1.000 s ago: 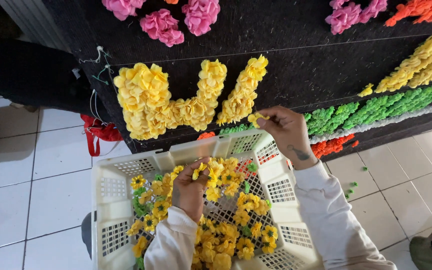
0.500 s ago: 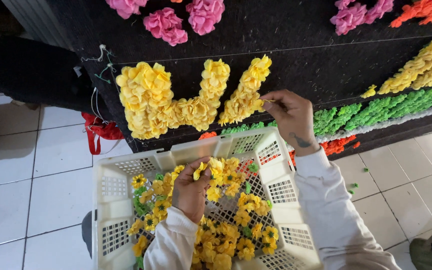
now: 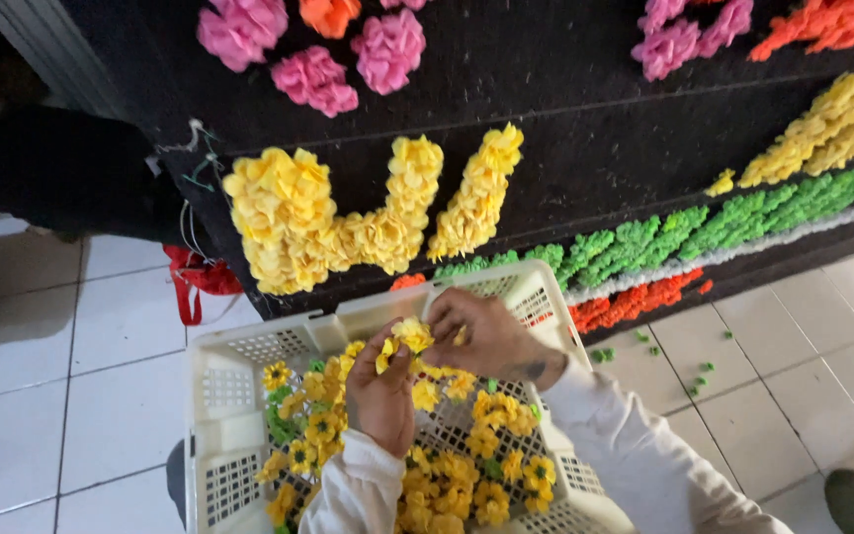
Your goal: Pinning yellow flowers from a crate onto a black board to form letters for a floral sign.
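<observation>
My left hand (image 3: 384,388) is over a white plastic crate (image 3: 239,396) and holds a yellow paper flower (image 3: 409,334) at its fingertips. My right hand (image 3: 486,334) meets it from the right, fingers pinching the same yellow flower. The crate holds several loose yellow flowers with green stems (image 3: 467,465). Just beyond the hands stands a black board (image 3: 565,148) with yellow flower shapes (image 3: 368,213) stuck to it.
The board also carries pink flowers (image 3: 318,74), an orange one (image 3: 328,12), and yellow (image 3: 832,124), green (image 3: 704,227), white and orange (image 3: 635,297) bands. A red strap (image 3: 195,282) hangs at its lower left. Green bits (image 3: 649,346) lie on the white tiled floor.
My right hand has come down from the board's yellow flowers to the crate and now meets the left hand on a flower. The view has shifted slightly.
</observation>
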